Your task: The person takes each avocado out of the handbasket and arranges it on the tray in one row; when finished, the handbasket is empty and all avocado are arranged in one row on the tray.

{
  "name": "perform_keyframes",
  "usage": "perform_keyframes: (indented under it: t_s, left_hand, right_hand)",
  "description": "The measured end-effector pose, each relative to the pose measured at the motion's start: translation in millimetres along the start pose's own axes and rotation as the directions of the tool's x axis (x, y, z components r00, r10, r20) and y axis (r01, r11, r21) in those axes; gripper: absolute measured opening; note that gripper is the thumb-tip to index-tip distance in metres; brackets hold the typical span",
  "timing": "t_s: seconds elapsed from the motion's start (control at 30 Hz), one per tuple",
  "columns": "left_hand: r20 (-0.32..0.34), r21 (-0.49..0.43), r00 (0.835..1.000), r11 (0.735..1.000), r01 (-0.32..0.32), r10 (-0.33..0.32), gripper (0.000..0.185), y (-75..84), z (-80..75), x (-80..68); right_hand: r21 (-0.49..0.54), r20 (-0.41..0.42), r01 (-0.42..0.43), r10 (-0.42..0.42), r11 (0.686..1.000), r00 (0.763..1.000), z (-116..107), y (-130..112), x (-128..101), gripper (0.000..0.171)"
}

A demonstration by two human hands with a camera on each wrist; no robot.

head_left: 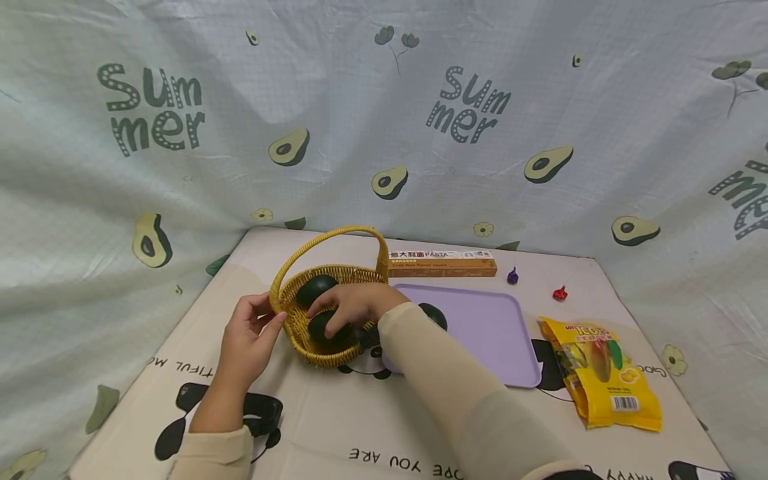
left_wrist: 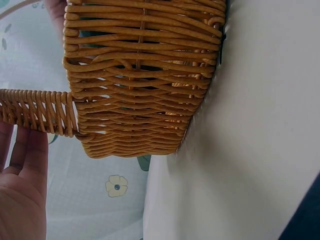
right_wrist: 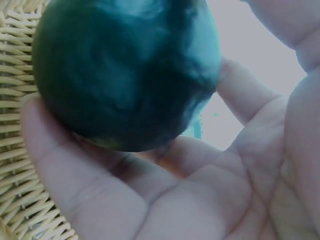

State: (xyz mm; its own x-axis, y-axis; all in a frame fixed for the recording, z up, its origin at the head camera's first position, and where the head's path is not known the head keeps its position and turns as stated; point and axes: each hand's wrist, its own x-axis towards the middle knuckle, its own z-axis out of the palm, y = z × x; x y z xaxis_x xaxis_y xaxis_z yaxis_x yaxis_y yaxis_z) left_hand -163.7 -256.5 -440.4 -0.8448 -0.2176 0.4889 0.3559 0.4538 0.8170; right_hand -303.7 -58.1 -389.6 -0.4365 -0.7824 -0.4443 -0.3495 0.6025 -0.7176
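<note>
A yellow wicker basket (head_left: 327, 361) with a tall arched handle (head_left: 300, 252) stands on the table, left of the middle. My left hand (head_left: 252, 343) pinches the foot of that handle between thumb and fingers; the left wrist view shows fingers (left_wrist: 35, 150) against its woven side. Reaching into the basket, my right hand (head_left: 360, 301) grips a smooth dark green avocado (right_wrist: 127, 70), its fingers curled round the fruit. Another dark avocado (head_left: 316, 291) lies in the basket behind it. A further dark green fruit (head_left: 433, 315) shows on the tray, partly hidden by my right sleeve.
A lilac tray (head_left: 492, 333) lies right of the basket, with my forearm across its near left part. Behind it sits a pasta box (head_left: 442, 265). Small purple (head_left: 513, 276) and red (head_left: 560, 293) wrapped pieces lie farther right, above a yellow snack bag (head_left: 606, 373). A printed curtain (head_left: 348, 100) closes the back.
</note>
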Motion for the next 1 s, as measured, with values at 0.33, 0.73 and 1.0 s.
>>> perform_keyframes:
  t_s: [0.33,0.73,1.0]
  left_hand:
    - [-0.007,-0.007,1.0,1.0,-0.004,0.004,0.038,2.6,0.7,1.0]
    - [-0.008,-0.011,1.0,1.0,0.024,-0.024,0.04,4.0,1.9,-1.4]
    - [-0.017,0.001,1.0,1.0,0.013,-0.013,0.04,1.7,2.0,-1.0]
  right_hand:
    - [-0.035,-0.09,0.127,-0.13,0.991,0.987,0.3,0.6,-8.6,0.048]
    - [-0.107,-0.18,0.199,-0.216,0.974,0.96,3.8,4.3,-30.5,0.05]
    - [-0.164,-0.28,0.217,-0.256,0.962,0.925,6.9,12.0,-48.0,0.057]
